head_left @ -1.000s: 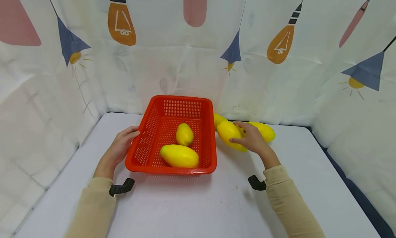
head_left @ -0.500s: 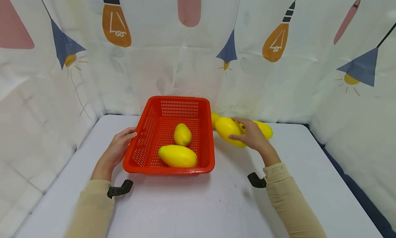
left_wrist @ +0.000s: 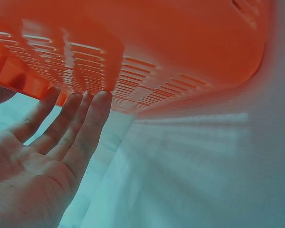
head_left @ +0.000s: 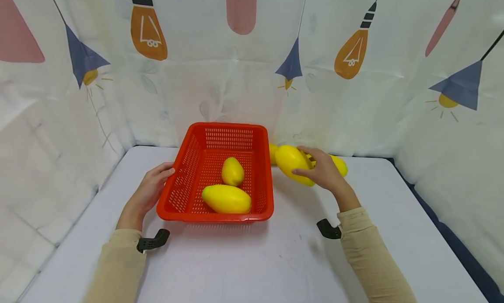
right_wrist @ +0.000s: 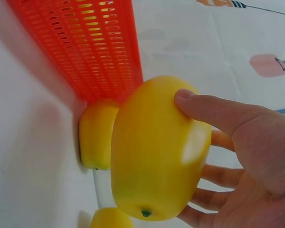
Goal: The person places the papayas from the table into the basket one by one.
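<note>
In the head view, a red plastic basket (head_left: 214, 216) with slotted walls stands at the middle of the table. My left hand (head_left: 151, 187) is at its left side; in the left wrist view the straight fingers (left_wrist: 97, 114) touch the slotted wall. To the right of the basket, my right hand (head_left: 320, 169) grips a large papaya-like yellow fruit (head_left: 290, 161), thumb on one side and fingers on the other. A small green stem nub shows at its end in the right wrist view. Inside the basket lie a long yellow fruit (head_left: 226, 199) and a smaller one (head_left: 232, 172).
Two more yellow fruits sit behind the right hand's one: one partly hidden beside the basket (head_left: 260, 141), the other fruit (head_left: 340, 165) to the right. A white cloth wall (head_left: 244, 84) printed with lamps and bulbs rises behind the white table (head_left: 236, 263).
My right hand has moved the papaya-like yellow fruit slightly up and away in the head view. The left hand and the basket keep their places; the head view has shifted a little.
</note>
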Demonstrator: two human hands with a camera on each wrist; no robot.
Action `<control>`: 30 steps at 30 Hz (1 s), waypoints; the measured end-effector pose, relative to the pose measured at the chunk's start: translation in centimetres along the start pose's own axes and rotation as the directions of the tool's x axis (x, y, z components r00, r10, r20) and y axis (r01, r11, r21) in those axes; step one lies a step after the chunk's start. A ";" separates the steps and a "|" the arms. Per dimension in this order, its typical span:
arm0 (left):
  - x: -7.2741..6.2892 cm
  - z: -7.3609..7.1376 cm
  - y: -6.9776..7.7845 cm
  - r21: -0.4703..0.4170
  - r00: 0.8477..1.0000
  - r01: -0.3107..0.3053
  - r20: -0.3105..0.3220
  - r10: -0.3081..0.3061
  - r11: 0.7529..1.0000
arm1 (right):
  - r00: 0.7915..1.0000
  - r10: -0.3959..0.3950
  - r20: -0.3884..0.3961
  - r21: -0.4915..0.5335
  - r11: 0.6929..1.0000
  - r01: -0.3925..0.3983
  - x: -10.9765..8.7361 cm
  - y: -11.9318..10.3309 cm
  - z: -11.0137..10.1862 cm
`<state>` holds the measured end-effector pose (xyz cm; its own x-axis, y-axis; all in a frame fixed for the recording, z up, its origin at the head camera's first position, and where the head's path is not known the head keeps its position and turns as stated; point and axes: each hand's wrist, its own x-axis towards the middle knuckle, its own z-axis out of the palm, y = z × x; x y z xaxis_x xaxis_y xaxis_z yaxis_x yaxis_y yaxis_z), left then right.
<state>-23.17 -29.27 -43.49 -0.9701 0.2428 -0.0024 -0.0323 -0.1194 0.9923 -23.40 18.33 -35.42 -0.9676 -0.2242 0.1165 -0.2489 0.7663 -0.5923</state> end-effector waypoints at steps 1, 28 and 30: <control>0.0 0.0 0.0 0.002 1.000 0.000 -0.001 0.000 1.000 | 1.000 0.000 -0.002 0.006 1.000 0.000 0.0 0.0 0.0; -0.1 0.1 0.1 -0.015 1.000 -0.017 0.010 0.017 1.000 | 0.998 -0.042 -0.041 0.052 0.998 0.044 -0.5 -1.4 -0.3; -0.1 0.1 0.1 -0.012 1.000 -0.015 0.010 0.015 1.000 | 0.998 -0.051 -0.046 0.055 0.997 0.054 -0.6 -1.6 -0.2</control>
<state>-23.04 -29.24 -43.39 -0.9681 0.2503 0.0134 -0.0210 -0.1343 0.9907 -22.49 17.41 -34.37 -0.9545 -0.2354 0.1828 -0.2976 0.7192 -0.6278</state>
